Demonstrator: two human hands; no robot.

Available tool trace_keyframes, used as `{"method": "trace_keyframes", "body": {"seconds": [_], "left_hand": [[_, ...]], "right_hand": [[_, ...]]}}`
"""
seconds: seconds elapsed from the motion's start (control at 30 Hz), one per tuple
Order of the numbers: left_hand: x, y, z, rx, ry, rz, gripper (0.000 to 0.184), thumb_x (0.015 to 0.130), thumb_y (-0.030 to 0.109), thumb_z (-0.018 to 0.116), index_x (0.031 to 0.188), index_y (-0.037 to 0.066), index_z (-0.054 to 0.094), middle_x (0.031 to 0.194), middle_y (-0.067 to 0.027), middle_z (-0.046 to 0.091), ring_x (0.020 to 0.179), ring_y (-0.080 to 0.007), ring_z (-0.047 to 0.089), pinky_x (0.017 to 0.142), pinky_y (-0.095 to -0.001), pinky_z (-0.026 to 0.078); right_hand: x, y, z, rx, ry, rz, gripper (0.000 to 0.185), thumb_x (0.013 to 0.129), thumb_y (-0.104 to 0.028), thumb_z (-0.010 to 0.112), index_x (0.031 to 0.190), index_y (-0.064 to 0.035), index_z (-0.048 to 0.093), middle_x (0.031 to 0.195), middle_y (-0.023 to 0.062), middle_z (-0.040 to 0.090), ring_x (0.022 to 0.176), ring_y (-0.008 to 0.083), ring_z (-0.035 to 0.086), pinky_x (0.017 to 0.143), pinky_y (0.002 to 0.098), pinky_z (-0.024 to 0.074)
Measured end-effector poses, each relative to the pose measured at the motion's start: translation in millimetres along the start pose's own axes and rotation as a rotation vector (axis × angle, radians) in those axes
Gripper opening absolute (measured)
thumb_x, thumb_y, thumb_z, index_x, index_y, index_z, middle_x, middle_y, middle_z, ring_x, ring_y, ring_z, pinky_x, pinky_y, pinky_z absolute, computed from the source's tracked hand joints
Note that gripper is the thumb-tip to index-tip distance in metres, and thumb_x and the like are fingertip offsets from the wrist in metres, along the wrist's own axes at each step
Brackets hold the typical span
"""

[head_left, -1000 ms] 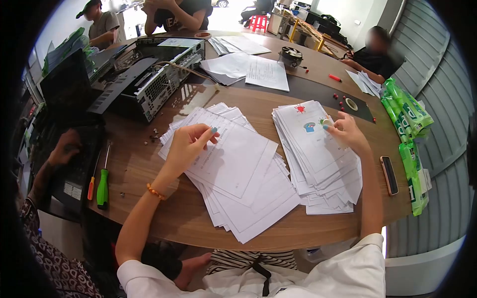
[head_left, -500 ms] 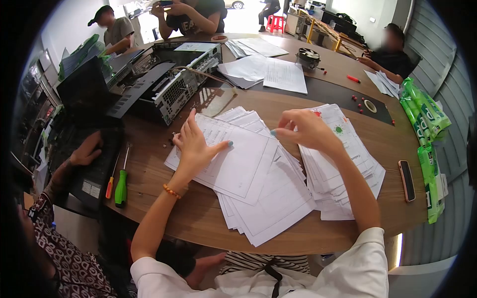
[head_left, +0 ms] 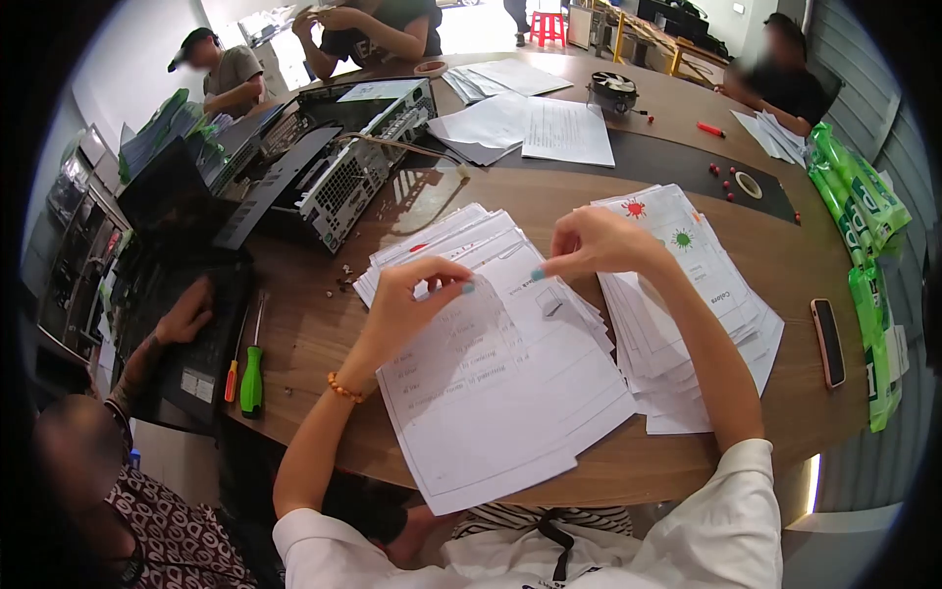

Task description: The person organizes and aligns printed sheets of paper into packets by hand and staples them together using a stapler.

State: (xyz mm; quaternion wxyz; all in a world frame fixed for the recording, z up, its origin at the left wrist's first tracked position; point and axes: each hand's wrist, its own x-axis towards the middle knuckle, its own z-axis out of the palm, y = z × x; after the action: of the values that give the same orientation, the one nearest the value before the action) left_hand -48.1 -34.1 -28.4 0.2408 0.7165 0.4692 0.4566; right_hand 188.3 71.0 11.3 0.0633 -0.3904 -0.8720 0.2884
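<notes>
My left hand (head_left: pixel 417 299) pinches the top edge of a printed sheet (head_left: pixel 471 412), which lies slanted over the left paper stack (head_left: pixel 579 363) and reaches toward the table's front edge. Over the top right of that stack is my right hand (head_left: pixel 599 243), thumb and fingers pressed together; whatever is between them is too small to make out. Beside it, partly under my right forearm, lies the right paper stack (head_left: pixel 706 294), its top pages showing red and green splat pictures.
An opened computer case (head_left: pixel 343 187) stands at the back left. Near a co-worker's hand (head_left: pixel 186 312) on a laptop (head_left: pixel 196 368) lie a green screwdriver (head_left: pixel 252 383) and an orange one (head_left: pixel 232 381). A phone (head_left: pixel 828 344) and green packets (head_left: pixel 868 294) lie right. Other people sit around the table.
The left hand has closed on a sheet and drawn it toward the front edge, uncovering the page beneath. My right hand first moved left from the right stack to the left one.
</notes>
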Motion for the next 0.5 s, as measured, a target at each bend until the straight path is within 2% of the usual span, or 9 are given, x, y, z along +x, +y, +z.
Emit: {"method": "trace_keyframes", "body": {"seconds": [0.03, 0.13, 0.17, 0.2, 0.3, 0.37, 0.4, 0.47, 0.5], "left_hand": [[-1, 0, 2, 0.015, -0.045, -0.031, 0.012, 0.075, -0.003, 0.061, 0.086, -0.001, 0.063, 0.075, 0.0003, 0.059, 0.065, -0.0046, 0.046, 0.059, -0.0166, 0.037], [-3, -4, 7, 0.032, -0.086, -0.091, 0.012, 0.074, 0.0, 0.063, 0.086, 0.001, 0.064, 0.075, 0.0006, 0.061, 0.062, -0.0044, 0.045, 0.056, -0.0173, 0.036], [-3, -5, 7, 0.026, -0.071, -0.118, 0.011, 0.073, 0.002, 0.065, 0.085, 0.003, 0.065, 0.076, 0.0001, 0.063, 0.059, -0.0045, 0.045, 0.053, -0.0182, 0.036], [-3, -4, 8, 0.033, -0.078, -0.119, 0.011, 0.073, 0.002, 0.065, 0.085, 0.003, 0.065, 0.076, 0.0001, 0.063, 0.059, -0.0045, 0.045, 0.053, -0.0182, 0.036], [-2, -4, 9, 0.082, -0.057, -0.128, 0.01, 0.074, 0.003, 0.065, 0.084, 0.003, 0.065, 0.075, 0.0008, 0.063, 0.059, -0.0036, 0.045, 0.051, -0.0175, 0.034], [-2, -8, 10, 0.034, 0.037, -0.108, 0.008, 0.074, 0.003, 0.064, 0.083, 0.003, 0.064, 0.073, 0.0011, 0.063, 0.06, -0.0042, 0.046, 0.054, -0.0186, 0.035], [-2, -9, 10, 0.035, 0.035, -0.11, 0.008, 0.074, 0.003, 0.064, 0.083, 0.003, 0.064, 0.073, 0.0011, 0.063, 0.06, -0.0042, 0.046, 0.054, -0.0186, 0.035], [-1, -9, 8, 0.026, 0.107, -0.025, 0.007, 0.075, 0.003, 0.063, 0.083, 0.002, 0.063, 0.078, -0.0007, 0.063, 0.065, -0.0054, 0.051, 0.058, -0.0202, 0.036], [1, -8, 7, 0.028, 0.107, -0.027, 0.007, 0.075, 0.003, 0.063, 0.083, 0.002, 0.063, 0.078, -0.0007, 0.063, 0.065, -0.0054, 0.051, 0.058, -0.0202, 0.036]], "right_hand": [[2, 0, 7, -0.008, -0.02, -0.023, 0.036, 0.063, -0.033, 0.075, 0.065, 0.0007, 0.062, 0.06, 0.008, 0.06, 0.055, 0.0158, 0.056, 0.052, 0.0258, 0.0437], [3, -7, 20, -0.017, 0.028, 0.008, 0.034, 0.062, -0.031, 0.075, 0.064, 0.0011, 0.063, 0.058, 0.0084, 0.06, 0.053, 0.0162, 0.056, 0.052, 0.026, 0.0435], [10, 3, 24, 0.028, 0.05, 0.004, 0.036, 0.056, -0.035, 0.077, 0.067, -0.0016, 0.066, 0.062, 0.0107, 0.062, 0.06, 0.0222, 0.06, 0.057, 0.0306, 0.047], [11, 4, 23, 0.036, 0.054, 0.004, 0.036, 0.056, -0.035, 0.077, 0.067, -0.0016, 0.066, 0.062, 0.0107, 0.062, 0.06, 0.0222, 0.06, 0.057, 0.0306, 0.047], [10, 5, 20, 0.178, 0.125, -0.045, 0.031, 0.059, -0.029, 0.074, 0.071, -0.0015, 0.067, 0.065, 0.011, 0.063, 0.062, 0.0231, 0.061, 0.059, 0.032, 0.0475], [9, -1, 19, 0.074, 0.266, 0.029, 0.022, 0.064, -0.022, 0.07, 0.075, -0.0021, 0.067, 0.07, 0.0128, 0.064, 0.062, 0.0238, 0.061, 0.059, 0.032, 0.0479], [7, -3, 20, 0.077, 0.265, 0.03, 0.022, 0.064, -0.022, 0.07, 0.075, -0.0021, 0.067, 0.07, 0.0128, 0.064, 0.062, 0.0238, 0.061, 0.059, 0.032, 0.0479], [5, -8, 24, -0.094, 0.536, -0.099, 0.017, 0.068, -0.017, 0.066, 0.077, -0.0018, 0.067, 0.073, 0.0147, 0.064, 0.061, 0.0247, 0.061, 0.06, 0.0312, 0.0482], [5, -11, 25, -0.092, 0.534, -0.1, 0.017, 0.068, -0.017, 0.066, 0.077, -0.0018, 0.067, 0.073, 0.0147, 0.064, 0.061, 0.0247, 0.061, 0.06, 0.0312, 0.0482]]}}
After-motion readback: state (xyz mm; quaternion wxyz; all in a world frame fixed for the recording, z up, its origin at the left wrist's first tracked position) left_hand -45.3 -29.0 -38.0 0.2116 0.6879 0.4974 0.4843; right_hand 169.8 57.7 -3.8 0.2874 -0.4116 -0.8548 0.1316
